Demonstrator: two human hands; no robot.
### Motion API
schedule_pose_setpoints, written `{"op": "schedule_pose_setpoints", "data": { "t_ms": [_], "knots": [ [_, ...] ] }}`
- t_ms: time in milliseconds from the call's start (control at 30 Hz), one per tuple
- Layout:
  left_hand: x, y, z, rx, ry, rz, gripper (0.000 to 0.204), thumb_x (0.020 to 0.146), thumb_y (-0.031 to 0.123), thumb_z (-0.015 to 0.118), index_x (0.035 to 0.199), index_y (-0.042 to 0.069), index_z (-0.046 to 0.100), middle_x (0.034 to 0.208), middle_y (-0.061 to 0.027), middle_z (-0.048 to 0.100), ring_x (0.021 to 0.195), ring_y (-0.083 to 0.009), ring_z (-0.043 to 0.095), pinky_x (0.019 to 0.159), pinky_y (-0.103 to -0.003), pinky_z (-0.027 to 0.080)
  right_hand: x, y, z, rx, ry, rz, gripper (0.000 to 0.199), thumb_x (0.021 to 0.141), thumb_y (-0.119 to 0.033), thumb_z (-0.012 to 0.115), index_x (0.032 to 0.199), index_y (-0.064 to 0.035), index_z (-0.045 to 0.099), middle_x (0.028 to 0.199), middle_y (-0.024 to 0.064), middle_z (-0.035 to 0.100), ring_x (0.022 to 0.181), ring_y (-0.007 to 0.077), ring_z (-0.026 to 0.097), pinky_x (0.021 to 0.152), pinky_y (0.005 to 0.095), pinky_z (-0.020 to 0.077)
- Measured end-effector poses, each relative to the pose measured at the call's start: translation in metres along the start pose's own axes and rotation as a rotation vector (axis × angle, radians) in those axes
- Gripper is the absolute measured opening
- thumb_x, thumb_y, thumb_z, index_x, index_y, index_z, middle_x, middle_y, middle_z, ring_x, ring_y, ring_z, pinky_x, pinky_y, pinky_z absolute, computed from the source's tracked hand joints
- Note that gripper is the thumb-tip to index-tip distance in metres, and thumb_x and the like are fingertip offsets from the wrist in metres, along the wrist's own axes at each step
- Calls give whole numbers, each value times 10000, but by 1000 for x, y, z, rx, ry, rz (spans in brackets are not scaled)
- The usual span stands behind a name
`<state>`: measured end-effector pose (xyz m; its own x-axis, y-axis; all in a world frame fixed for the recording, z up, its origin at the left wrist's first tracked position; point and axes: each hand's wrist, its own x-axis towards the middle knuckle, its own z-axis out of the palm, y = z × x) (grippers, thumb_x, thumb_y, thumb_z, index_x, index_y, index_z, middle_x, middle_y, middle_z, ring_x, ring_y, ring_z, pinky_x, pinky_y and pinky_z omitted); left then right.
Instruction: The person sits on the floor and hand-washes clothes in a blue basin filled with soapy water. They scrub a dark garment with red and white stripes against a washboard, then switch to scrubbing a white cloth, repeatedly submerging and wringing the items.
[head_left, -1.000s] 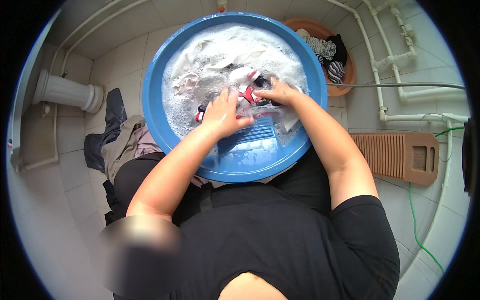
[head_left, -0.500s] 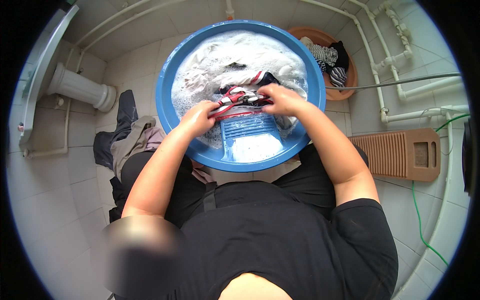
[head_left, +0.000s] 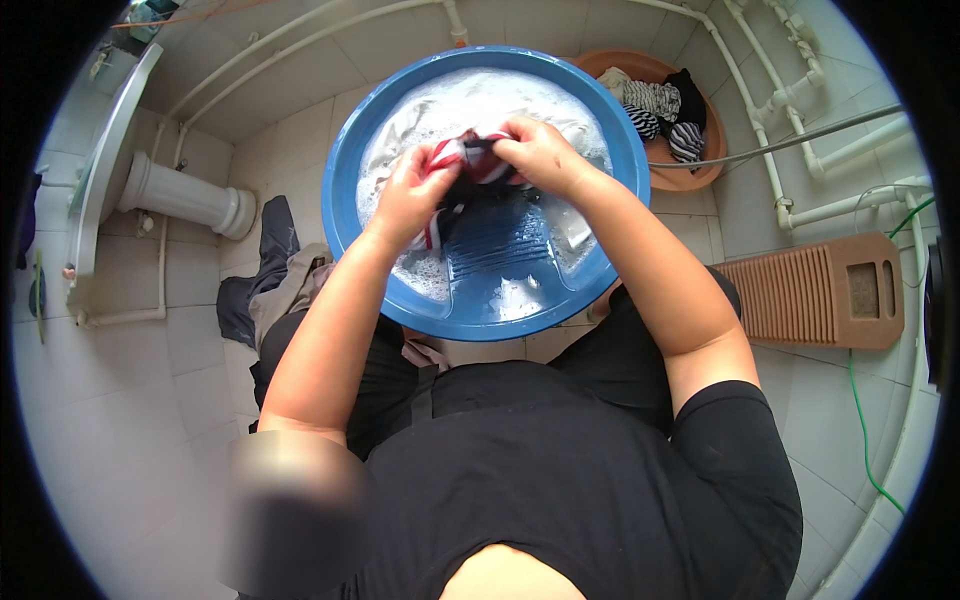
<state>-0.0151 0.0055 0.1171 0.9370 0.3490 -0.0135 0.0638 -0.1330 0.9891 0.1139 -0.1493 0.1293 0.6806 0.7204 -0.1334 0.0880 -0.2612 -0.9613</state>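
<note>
Between my two hands is a wet garment point(head_left: 470, 160) in red, white and dark colours, lifted above the ribbed washboard slope point(head_left: 497, 245) of a blue basin point(head_left: 335, 185). My left hand point(head_left: 408, 198) is closed on the garment's left side, fingers pinching the cloth. On its right side, my right hand point(head_left: 548, 158) also grips it, thumb and fingers pressed together. Part of the garment hangs down below my left hand toward the ribs. Behind it, white suds point(head_left: 490, 85) and soaking pale cloth fill the basin. The exact kind of garment cannot be made out.
An orange basin point(head_left: 715, 140) with striped and dark clothes stands at the back right. A brown washboard point(head_left: 800, 295) lies to my right, near a green hose point(head_left: 862, 420). Dark and beige clothes point(head_left: 270, 280) lie on the floor at left, below a white sink pedestal point(head_left: 190, 195).
Both hands have risen off the washboard slope and moved farther away, with the garment gathered up between them. The slope's ribs show more now, with less foam on the lower part.
</note>
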Motion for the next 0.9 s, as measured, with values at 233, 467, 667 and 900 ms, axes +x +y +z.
{"op": "schedule_pose_setpoints", "data": {
  "t_ms": [233, 467, 667, 900],
  "knots": [
    [15, 22, 18, 427, 111, 64, 381, 642, 155, 775, 969, 63, 602, 893, -83, 640, 855, -181, 609, 766, -298, 471, -10, -19, 10, 130, -111, -205, 282, 750, -245, 632, 901, -6, 645, 791, 85, 631, 741, 151, 585, 685, 277, 467],
    [30, 97, 7, -496, 163, 117, 196, 779, 19, 618, 969, 34, 574, 919, -67, 619, 862, -191, 604, 836, -314, 467, 10, 10, -18, -79, -162, -373, 529, 739, -185, 641, 1234, -65, 498, 1114, 119, 585, 1019, 217, 549, 855, 316, 452],
    [48, 162, -3, -750, 119, 266, 150, 836, 109, 582, 958, 23, 592, 936, -83, 636, 880, -212, 612, 835, -334, 478, 13, 17, -7, -181, -169, -260, 512, 659, -225, 739, 1121, -73, 576, 1069, 129, 607, 983, 195, 576, 865, 319, 435],
    [50, 149, -30, -835, 267, 290, 140, 833, 78, 578, 959, 18, 581, 932, -85, 624, 872, -216, 606, 827, -336, 475, 21, 8, -35, 619, -44, -328, 290, 742, -57, 588, 1031, -28, 602, 962, 47, 604, 897, 140, 560, 833, 257, 434]
  ]
}}
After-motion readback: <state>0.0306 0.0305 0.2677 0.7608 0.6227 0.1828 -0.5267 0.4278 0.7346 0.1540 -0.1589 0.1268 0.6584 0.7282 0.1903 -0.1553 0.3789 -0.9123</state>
